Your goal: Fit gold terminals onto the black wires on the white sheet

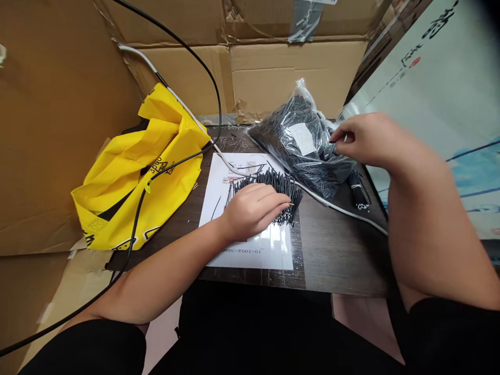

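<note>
My left hand (253,211) is closed over a spread of thin black wires (275,182) lying on a printed sheet (273,255). A slim brass-coloured tip (291,203), apparently a wire's metal terminal, pokes out from its pinched thumb and finger. To the right, my right hand (365,136) is raised beside a clear plastic bag (269,122) full of short black tubes (322,174). Its thumb and finger are pressed together at the bag's right side, and a dark bit shows at the fingertips, too small to make out.
A yellow bag (172,172) lies at the left. A black cable (219,94) hangs across it, and a white cable (339,207) crosses the dark table (336,260). A tied black bundle (355,187) sits at right. Cardboard (289,78) walls the back; a pale panel (441,104) stands right.
</note>
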`<state>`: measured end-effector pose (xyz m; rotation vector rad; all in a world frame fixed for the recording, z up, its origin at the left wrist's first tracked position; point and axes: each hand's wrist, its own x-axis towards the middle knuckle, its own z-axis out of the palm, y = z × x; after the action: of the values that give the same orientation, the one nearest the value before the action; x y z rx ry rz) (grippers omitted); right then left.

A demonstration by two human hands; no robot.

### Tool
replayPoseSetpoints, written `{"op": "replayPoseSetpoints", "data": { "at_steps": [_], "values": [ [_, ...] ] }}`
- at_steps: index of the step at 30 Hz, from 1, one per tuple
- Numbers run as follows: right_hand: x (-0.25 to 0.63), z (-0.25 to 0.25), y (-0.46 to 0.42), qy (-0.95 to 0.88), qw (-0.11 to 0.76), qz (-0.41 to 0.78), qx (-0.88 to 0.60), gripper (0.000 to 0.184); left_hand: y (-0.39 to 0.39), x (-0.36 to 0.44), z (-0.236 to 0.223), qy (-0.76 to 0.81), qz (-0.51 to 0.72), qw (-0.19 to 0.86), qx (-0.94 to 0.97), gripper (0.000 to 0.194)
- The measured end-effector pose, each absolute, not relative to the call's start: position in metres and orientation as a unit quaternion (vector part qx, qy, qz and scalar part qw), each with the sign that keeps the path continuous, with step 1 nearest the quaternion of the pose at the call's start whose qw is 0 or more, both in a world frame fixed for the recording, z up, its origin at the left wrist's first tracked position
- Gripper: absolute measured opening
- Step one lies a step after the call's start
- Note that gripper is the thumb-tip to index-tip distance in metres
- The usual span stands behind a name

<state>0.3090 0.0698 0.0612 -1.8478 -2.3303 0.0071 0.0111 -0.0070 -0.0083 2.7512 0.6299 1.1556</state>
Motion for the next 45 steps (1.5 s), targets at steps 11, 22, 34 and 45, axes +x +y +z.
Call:
{"op": "replayPoseSetpoints", "data": {
  "at_steps": [11, 22, 34, 45],
  "values": [
    [0.234, 0.026, -0.04, -0.852, 0.3, 0.139, -0.406, 0.009, -0.006, 0.01, -0.013, 0.235, 0.369, 0.035, 0.899, 0.018],
    [0.226, 0.007, -0.048, -0.812, 0.438, 0.101, -0.371, 0.023, -0.005, 0.01, -0.011, 0.226, 0.354, 0.025, 0.907, 0.019],
    [0.228, 0.006, -0.046, -0.832, 0.428, 0.037, -0.352, 0.027, -0.004, 0.01, -0.011, 0.228, 0.351, 0.016, 0.908, 0.018],
    [0.231, -0.002, -0.044, -0.849, 0.395, 0.014, -0.351, 0.03, -0.003, 0.01, -0.012, 0.24, 0.346, 0.01, 0.907, 0.018]
  ]
}}
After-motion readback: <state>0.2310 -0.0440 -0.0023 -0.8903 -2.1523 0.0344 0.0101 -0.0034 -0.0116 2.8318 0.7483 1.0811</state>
